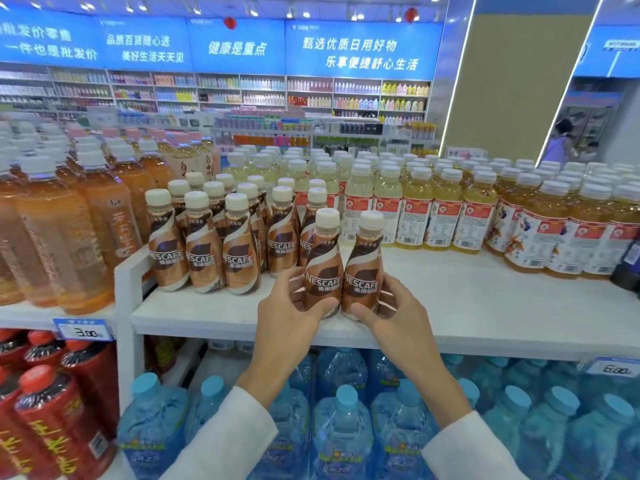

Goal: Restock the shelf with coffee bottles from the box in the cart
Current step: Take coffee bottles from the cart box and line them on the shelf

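Shelf (485,306): coffee bottles (323,271) (upright) in hands (289,308) (398,317)

From here, the bases of the held coffee bottles (323,268) are covered by the thumbs of the left hand (287,317) and right hand (394,315) gripping them, so whether they sit on the shelf (485,306) I can't tell. Behind the front row of stocked coffee bottles (239,261), only caps show. A dark object (627,268) is cut by the right edge, the red bottles (52,417) by the left. The right price tag (614,368) is blurred; what stands on the far shelves (263,97) is too small to name.
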`<state>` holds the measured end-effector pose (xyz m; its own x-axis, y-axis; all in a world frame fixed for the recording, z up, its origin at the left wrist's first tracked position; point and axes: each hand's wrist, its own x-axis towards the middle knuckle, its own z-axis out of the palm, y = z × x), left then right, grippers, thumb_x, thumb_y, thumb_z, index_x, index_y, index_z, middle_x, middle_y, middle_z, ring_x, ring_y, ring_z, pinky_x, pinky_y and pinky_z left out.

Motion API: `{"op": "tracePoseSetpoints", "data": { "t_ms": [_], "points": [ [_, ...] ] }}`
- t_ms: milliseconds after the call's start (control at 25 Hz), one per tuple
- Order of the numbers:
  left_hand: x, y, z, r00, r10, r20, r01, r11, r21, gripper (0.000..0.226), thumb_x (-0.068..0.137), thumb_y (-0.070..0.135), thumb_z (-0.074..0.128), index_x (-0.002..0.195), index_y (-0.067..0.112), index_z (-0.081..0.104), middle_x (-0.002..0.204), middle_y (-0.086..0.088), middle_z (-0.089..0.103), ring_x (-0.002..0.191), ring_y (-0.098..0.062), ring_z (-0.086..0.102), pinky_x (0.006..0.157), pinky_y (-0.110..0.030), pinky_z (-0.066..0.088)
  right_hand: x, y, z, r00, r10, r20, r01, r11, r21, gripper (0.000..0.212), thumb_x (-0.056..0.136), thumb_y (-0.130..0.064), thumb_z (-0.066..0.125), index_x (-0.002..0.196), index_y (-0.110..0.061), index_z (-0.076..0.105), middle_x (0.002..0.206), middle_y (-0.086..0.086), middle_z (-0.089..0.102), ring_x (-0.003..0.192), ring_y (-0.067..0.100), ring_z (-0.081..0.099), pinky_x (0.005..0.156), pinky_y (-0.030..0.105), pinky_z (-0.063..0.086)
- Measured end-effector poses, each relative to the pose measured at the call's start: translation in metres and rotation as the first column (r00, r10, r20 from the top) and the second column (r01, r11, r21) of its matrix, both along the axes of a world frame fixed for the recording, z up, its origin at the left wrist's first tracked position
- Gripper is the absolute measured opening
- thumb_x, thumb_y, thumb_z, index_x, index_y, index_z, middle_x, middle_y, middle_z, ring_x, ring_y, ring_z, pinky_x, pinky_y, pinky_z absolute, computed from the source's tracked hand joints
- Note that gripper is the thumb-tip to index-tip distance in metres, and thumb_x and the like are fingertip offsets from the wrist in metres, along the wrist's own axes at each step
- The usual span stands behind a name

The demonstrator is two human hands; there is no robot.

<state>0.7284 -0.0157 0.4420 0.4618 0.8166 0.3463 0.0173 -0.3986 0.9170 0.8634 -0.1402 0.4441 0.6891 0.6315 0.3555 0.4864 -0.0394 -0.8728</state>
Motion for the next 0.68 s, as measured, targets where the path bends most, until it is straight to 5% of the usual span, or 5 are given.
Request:
{"op": "tracePoseSetpoints", "data": {
  "t_ms": [120, 280, 400, 520, 680],
  "points": [
    [-0.012, 0.008, -0.005, 0.995, 0.097, 0.039, -0.098, 0.995, 0.015, 0.052, 0.076, 0.033, 0.087, 0.114, 0.046, 0.054, 0.109, 0.023, 0.067, 0.1, 0.007, 0.066, 0.087, -0.015, 0.054, -0.012, 0.023, 0.004, 0.998, 0.054, 0.022, -0.054, 0.998, -0.027, 0.052, 0.08, -0.024, 0.083, 0.117, -0.049, 0.056, 0.111, -0.028, 0.065, 0.1, -0.015, 0.06, 0.08, 0.003, 0.046],
    [-0.017, 0.019, -0.008, 0.951, 0.309, 0.004, -0.305, 0.937, 0.169, 0.054, 0.086, 0.028, 0.079, 0.134, 0.02, 0.055, 0.124, 0.005, 0.053, 0.115, -0.017, 0.057, 0.103, -0.039, 0.049, -0.023, 0.056, 0.011, 0.991, 0.123, 0.044, -0.121, 0.991, -0.062, 0.046, 0.081, -0.023, 0.08, 0.109, -0.051, 0.058, 0.108, -0.026, 0.067, 0.097, -0.014, 0.06, 0.078, 0.005, 0.046],
    [-0.015, 0.023, -0.006, 0.924, 0.381, -0.019, -0.369, 0.905, 0.211, 0.053, 0.09, 0.027, 0.074, 0.138, 0.015, 0.054, 0.125, 0.001, 0.051, 0.115, -0.019, 0.053, 0.098, -0.033, 0.044, -0.025, 0.072, 0.01, 0.99, 0.136, 0.044, -0.133, 0.989, -0.058, 0.045, 0.082, -0.021, 0.079, 0.112, -0.046, 0.058, 0.108, -0.025, 0.066, 0.097, -0.016, 0.059, 0.08, 0.007, 0.045],
    [-0.013, 0.025, -0.009, 0.911, 0.413, -0.022, -0.396, 0.887, 0.237, 0.05, 0.093, 0.025, 0.071, 0.138, 0.014, 0.053, 0.121, 0.004, 0.046, 0.105, -0.012, 0.05, 0.087, -0.02, 0.034, -0.025, 0.08, 0.006, 0.992, 0.121, 0.047, -0.118, 0.991, -0.059, 0.047, 0.085, -0.02, 0.076, 0.125, -0.036, 0.057, 0.117, -0.013, 0.064, 0.104, -0.001, 0.06, 0.093, 0.025, 0.05],
    [-0.007, 0.026, -0.011, 0.914, 0.406, 0.027, -0.402, 0.894, 0.198, 0.043, 0.093, 0.023, 0.072, 0.13, 0.015, 0.051, 0.123, 0.001, 0.052, 0.111, -0.018, 0.055, 0.089, -0.025, 0.039, -0.024, 0.084, 0.004, 0.993, 0.092, 0.073, -0.085, 0.991, -0.099, 0.056, 0.09, -0.024, 0.072, 0.139, -0.031, 0.048, 0.123, -0.006, 0.05, 0.11, 0.011, 0.058, 0.101, 0.031, 0.049]
  ]
}}
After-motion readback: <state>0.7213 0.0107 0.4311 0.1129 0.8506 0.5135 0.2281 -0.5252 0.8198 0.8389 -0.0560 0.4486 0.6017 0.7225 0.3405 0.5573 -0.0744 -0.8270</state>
